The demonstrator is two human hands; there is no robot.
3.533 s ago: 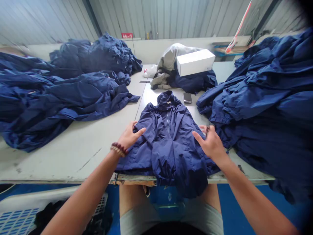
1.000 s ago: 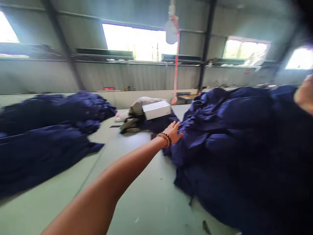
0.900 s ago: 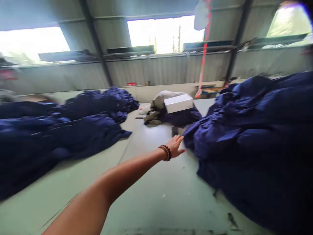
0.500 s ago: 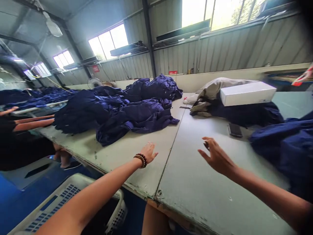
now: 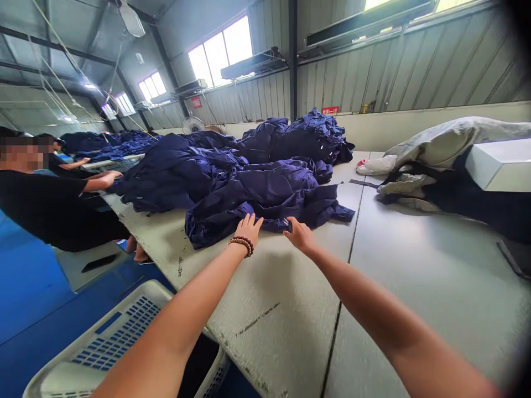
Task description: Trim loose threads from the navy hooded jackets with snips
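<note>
At far left, a co-worker in a black short-sleeved shirt (image 5: 45, 207) sat beside a long, pale grey-green worktable (image 5: 274, 315), one arm stretched towards the cloth. Lower down, beside the person's own left arm, stood a white plastic basket with blue-slotted sides (image 5: 112, 337). On the table lay a large crumpled heap of navy nylon jackets (image 5: 257, 193), deeply creased and faintly shiny, directly in front of both hands. The left hand (image 5: 249, 232), wearing a beaded bracelet (image 5: 243, 245), lay open on the heap's near edge, fingers spread, holding nothing. The right hand (image 5: 301, 236) touched the same edge just beside it, fingers loosely together. A small dark object (image 5: 287, 224) showed at its fingertips, but whether it was pinched could not be told. At far right, a grey cloth bundle (image 5: 440, 146) lay just beside a white rectangular cardboard box (image 5: 500, 165).
</note>
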